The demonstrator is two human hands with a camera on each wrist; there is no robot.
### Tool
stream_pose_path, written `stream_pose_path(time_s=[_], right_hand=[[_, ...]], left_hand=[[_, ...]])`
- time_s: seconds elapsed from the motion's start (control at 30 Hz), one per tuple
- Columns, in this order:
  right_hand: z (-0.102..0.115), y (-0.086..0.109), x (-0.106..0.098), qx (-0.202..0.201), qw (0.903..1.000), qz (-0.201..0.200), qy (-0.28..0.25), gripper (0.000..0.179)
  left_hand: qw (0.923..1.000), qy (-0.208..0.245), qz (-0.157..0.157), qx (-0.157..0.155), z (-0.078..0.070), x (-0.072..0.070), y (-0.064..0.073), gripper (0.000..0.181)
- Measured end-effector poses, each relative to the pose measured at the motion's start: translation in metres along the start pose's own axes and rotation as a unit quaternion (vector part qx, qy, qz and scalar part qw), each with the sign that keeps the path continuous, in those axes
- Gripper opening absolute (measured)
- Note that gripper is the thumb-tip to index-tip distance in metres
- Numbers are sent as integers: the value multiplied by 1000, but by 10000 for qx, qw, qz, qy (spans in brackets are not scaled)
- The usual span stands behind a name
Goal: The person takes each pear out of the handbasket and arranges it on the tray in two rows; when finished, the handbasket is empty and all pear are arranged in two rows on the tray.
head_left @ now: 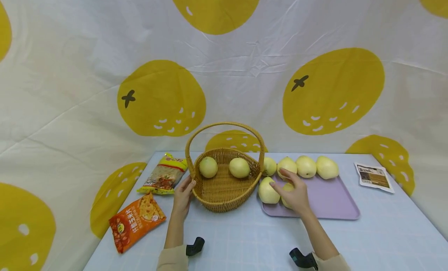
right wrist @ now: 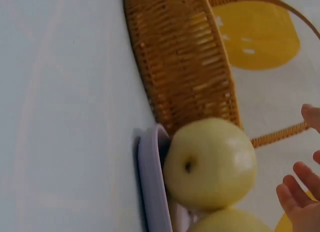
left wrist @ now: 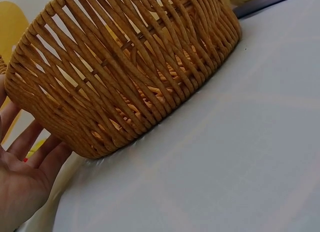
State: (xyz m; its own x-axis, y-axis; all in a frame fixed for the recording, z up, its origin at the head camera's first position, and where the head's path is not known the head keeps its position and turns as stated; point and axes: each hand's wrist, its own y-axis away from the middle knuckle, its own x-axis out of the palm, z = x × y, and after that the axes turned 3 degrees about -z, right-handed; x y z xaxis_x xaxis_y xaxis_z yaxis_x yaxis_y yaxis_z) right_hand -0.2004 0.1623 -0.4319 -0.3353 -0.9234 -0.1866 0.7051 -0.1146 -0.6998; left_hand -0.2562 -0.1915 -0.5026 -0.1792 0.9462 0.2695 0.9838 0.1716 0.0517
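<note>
A wicker basket (head_left: 224, 205) with a tall arched handle stands on the table, two pale yellow pears (head_left: 239, 168) inside it. My left hand (head_left: 183, 195) touches the basket's left side; in the left wrist view its fingers (left wrist: 25, 142) lie fairly straight against the wicker wall. Above the left end of a purple tray (head_left: 336, 203) is my right hand (head_left: 295, 194), fingers and thumb spread. Several pears lie on that tray, and the hand partly hides a front one (head_left: 288, 188). In the right wrist view the hand (right wrist: 305, 197) is apart from the nearest pear (right wrist: 212, 164).
Left of the basket lie a yellow-edged clear food bag (head_left: 165, 175) and an orange snack bag (head_left: 137, 222). A small white-and-brown packet (head_left: 373, 177) is right of the tray. A fruit-print cloth (head_left: 241, 88) hangs behind the table. The basket's right side adjoins the tray's left edge.
</note>
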Motion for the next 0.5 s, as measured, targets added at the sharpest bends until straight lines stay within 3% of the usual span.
stream_pose_path(time_s=[0.17, 0.27, 0.37, 0.5], right_hand=[[19, -8, 31, 360, 9977, 527, -228, 51], [25, -14, 49, 120, 9970, 765, -70, 52], [10, -21, 71, -72, 9946, 1034, 23, 56], [-21, -32, 95, 305, 9898, 1385, 99, 63]], left_hand=[[10000, -30, 24, 14, -1, 0, 1, 59], [10000, -30, 13, -8, -2, 0, 2, 58], [10000, -2, -22, -17, -3, 1, 2, 57], [10000, 20, -74, -1, -2, 2, 1, 57]])
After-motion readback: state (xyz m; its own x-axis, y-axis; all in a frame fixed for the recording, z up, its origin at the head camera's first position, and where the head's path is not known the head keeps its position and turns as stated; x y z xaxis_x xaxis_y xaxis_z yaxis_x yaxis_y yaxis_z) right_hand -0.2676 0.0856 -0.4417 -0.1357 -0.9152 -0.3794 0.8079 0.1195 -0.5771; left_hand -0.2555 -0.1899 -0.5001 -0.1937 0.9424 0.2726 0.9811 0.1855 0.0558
